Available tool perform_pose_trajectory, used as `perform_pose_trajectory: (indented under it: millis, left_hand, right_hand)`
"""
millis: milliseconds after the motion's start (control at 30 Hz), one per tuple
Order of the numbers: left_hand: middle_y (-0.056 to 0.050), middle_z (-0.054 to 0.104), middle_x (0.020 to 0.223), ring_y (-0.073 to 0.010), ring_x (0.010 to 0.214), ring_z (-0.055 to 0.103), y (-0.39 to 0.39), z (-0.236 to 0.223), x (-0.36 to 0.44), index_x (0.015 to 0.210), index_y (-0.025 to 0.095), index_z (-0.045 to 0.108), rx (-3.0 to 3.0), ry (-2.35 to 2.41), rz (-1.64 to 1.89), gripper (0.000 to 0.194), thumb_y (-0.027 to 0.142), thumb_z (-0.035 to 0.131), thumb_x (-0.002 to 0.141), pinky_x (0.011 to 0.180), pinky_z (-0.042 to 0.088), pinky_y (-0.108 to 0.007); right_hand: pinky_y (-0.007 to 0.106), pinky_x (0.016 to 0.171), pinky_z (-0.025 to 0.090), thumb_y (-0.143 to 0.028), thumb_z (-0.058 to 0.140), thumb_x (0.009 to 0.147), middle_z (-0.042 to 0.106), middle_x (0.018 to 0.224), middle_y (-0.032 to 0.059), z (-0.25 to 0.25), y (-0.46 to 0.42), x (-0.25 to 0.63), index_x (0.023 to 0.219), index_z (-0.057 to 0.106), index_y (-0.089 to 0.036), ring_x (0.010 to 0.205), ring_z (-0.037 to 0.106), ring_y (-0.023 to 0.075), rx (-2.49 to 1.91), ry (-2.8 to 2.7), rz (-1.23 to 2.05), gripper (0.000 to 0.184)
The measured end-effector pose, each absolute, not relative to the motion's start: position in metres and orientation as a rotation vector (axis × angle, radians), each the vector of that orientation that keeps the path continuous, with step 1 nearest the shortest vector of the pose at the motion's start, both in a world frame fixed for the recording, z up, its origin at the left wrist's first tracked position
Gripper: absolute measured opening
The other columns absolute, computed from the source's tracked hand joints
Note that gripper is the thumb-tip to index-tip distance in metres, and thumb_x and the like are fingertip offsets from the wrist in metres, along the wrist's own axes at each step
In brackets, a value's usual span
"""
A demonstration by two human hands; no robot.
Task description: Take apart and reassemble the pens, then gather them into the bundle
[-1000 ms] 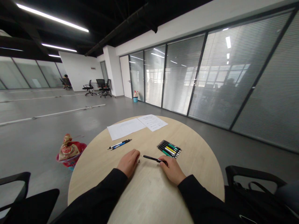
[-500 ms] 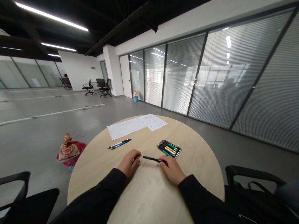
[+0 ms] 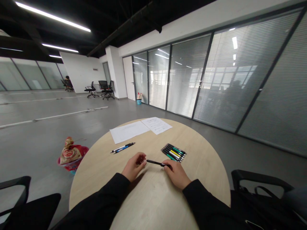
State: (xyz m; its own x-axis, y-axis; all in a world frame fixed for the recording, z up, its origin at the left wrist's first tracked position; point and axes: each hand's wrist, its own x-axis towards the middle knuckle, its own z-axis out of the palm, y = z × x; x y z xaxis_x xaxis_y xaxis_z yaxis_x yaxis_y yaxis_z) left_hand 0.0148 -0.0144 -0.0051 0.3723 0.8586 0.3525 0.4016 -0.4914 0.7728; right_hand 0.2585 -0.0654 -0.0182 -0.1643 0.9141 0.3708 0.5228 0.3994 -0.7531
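A black pen (image 3: 154, 162) is held above the table, roughly level, between my two hands. My right hand (image 3: 176, 173) is closed around its right end, thumb along the barrel. At the pen's left tip, my left hand (image 3: 134, 166) curls its thumb and fingertips around the silvery point; whether a separate small part sits there is too small to make out. Just beyond my right hand lies a row of several pens (image 3: 174, 152) with black, green, yellow and white barrels. Farther left, a white-and-black pen (image 3: 122, 147) and a blue pen (image 3: 124, 148) lie side by side.
Two printed paper sheets (image 3: 129, 131) lie at the far side of the round wooden table (image 3: 199, 140). Black chairs (image 3: 261, 180) flank the table. On the floor at left stands a pink basket (image 3: 76, 164) with a red-and-tan bag in it.
My left hand has turned at the pen tip, its fingers lifting and its thumb coming into view beside the point. My right hand and the pen have barely moved.
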Motion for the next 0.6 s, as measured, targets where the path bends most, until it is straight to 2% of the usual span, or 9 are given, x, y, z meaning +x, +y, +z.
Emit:
perform_pose_trajectory:
  millis: [100, 267, 600]
  left_hand:
    - [-0.005, 0.061, 0.090, -0.0156, 0.075, 0.057, -0.0140, -0.0064, 0.0138, 0.102, 0.018, 0.054, 2.098, 1.145, 1.025, 0.022, 0.032, 0.054, 0.086, 0.065, 0.047, -0.027]
    - [-0.003, 0.058, 0.079, -0.0148, 0.066, 0.051, -0.0150, -0.0027, 0.0126, 0.086, 0.017, 0.057, 2.170, 1.227, 0.995, 0.017, 0.032, 0.049, 0.088, 0.058, 0.042, -0.026]
    - [-0.004, 0.057, 0.081, -0.0148, 0.069, 0.051, -0.0140, -0.0034, 0.0124, 0.083, 0.018, 0.058, 2.225, 1.117, 0.996, 0.018, 0.033, 0.051, 0.089, 0.060, 0.041, -0.025]
  right_hand:
    - [0.030, 0.083, 0.046, -0.014, 0.051, 0.084, 0.072, 0.094, 0.0046, -0.0182, -0.0652, 0.2588, 0.096, 0.072, -0.020, 0.089, 0.063, 0.0197, -1.249, -1.819, 0.589, 0.025]
    - [0.030, 0.083, 0.046, -0.013, 0.051, 0.084, 0.072, 0.094, 0.0043, -0.0198, -0.0640, 0.2587, 0.096, 0.072, -0.020, 0.089, 0.063, 0.0194, -1.242, -1.808, 0.597, 0.025]
    - [0.028, 0.080, 0.045, -0.012, 0.052, 0.082, 0.072, 0.092, 0.0037, -0.0210, -0.0634, 0.2582, 0.094, 0.071, -0.020, 0.086, 0.063, 0.0184, -1.230, -1.820, 0.603, 0.024]
